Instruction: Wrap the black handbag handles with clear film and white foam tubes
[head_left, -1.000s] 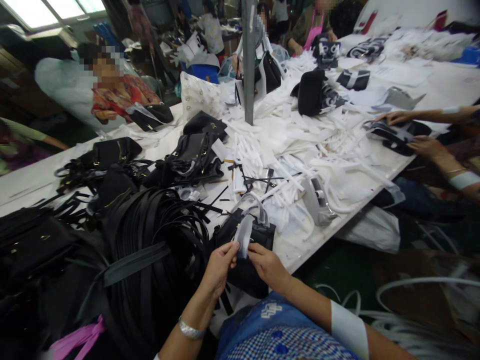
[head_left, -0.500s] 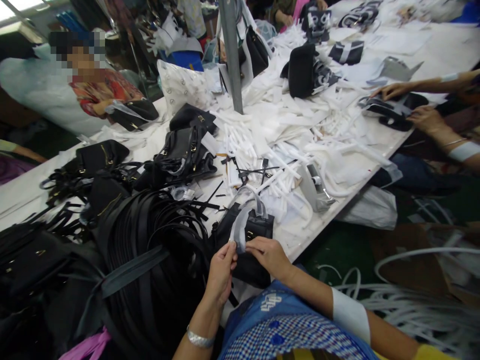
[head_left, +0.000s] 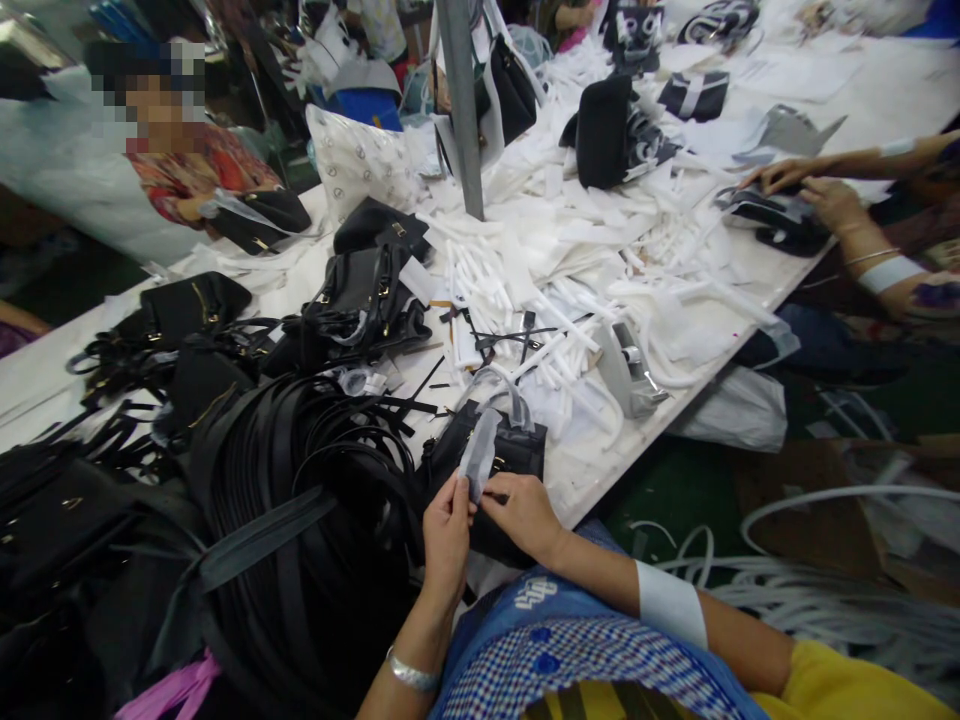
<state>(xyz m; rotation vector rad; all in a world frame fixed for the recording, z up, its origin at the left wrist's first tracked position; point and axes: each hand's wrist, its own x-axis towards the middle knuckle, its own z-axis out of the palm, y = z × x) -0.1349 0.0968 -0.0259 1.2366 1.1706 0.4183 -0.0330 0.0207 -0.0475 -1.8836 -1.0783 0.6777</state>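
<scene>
A translucent whitish strip stands up from between my hands, over a black bag with small gold fittings at the table's near edge. My left hand pinches the lower end of this strip between thumb and fingers. Close beside it on the right, my right hand has its fingers pressed together at the strip's lower edge, over the dark bag; what sits between its fingertips is too small to make out. A clear looped band lies on top of the bag.
Bundled black straps and black bags crowd the left. White strips and scraps cover the middle of the table. A metal post rises there. Other people handle bags at upper left and right.
The strip between my hands has straightened and points upward, where it curved over the bag before. My right hand has moved slightly left. At the right, a co-worker's hands have shifted on a bag.
</scene>
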